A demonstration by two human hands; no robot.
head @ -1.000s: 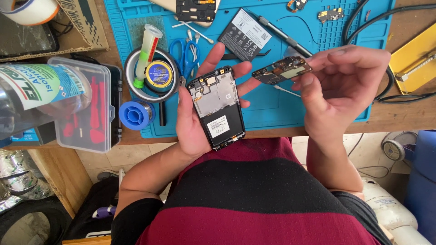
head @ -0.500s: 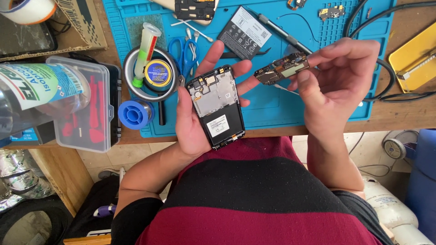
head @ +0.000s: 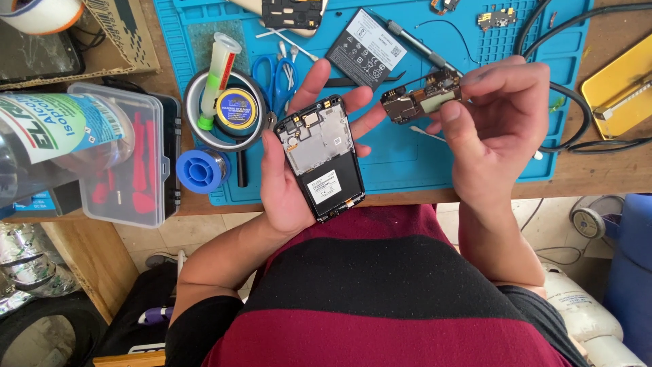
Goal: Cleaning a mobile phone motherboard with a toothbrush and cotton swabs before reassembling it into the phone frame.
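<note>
- In the head view, the left hand [head: 288,180] held an opened phone [head: 321,158] with its back cover off. The phone lay in the palm, and the fingers curled around its sides.
- The right hand [head: 499,129] pinched a small circuit board [head: 421,102] between the thumb and the fingertips. The board was just beside the top of the phone, but not touching it.
- Both hands were above the near edge of a blue work mat [head: 407,163] on a wooden table [head: 604,170].
- On the mat lay a black phone battery [head: 367,49], blue scissors [head: 277,75] and a round tin [head: 236,109] inside a ring.
- A blue spool [head: 202,170] sat by the mat's edge. A clear plastic box [head: 129,156] with red tools sat to the left, under a see-through bottle [head: 54,136].
- A yellow tray [head: 621,85] sat to the far right.
</note>
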